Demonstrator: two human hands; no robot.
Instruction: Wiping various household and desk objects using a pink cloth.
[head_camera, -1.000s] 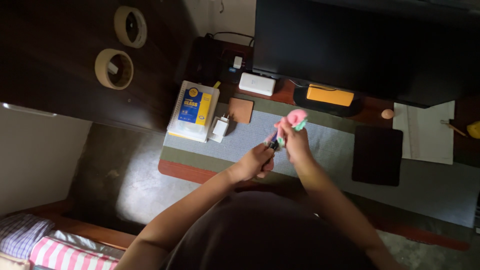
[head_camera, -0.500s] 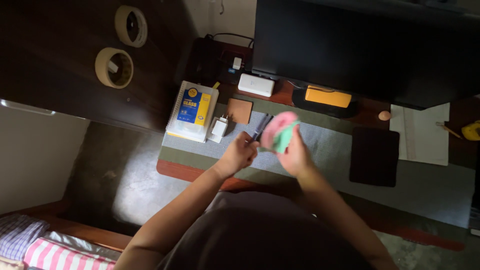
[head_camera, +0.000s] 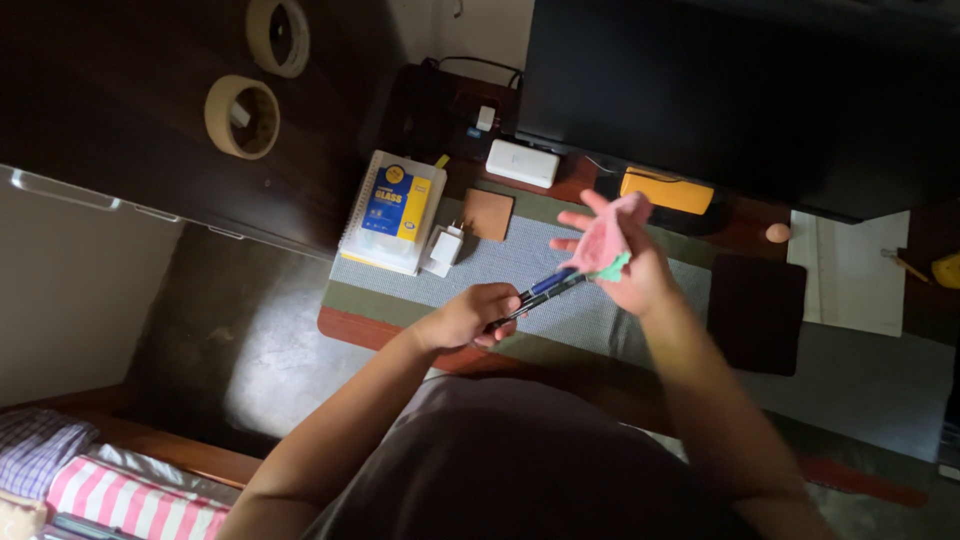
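My left hand (head_camera: 470, 315) grips a dark pen with a blue section (head_camera: 535, 292) by its lower end, holding it slanted up to the right above the desk mat. My right hand (head_camera: 625, 260) holds a pink and green cloth (head_camera: 610, 240) against the pen's upper end, with some fingers spread out. Both hands hover over the grey checked mat (head_camera: 510, 265).
On the desk lie a spiral notebook with a blue and yellow box on it (head_camera: 392, 210), a white charger (head_camera: 443, 248), a brown square pad (head_camera: 486, 214), a white power bank (head_camera: 522, 163), an orange box (head_camera: 663, 190), a black mouse pad (head_camera: 755, 310) and paper (head_camera: 855, 280). Tape rolls (head_camera: 242, 117) sit at left.
My left hand has drawn the pen down and left, so more of it shows. My right hand has moved right and opened its fingers around the cloth. The view shifted slightly.
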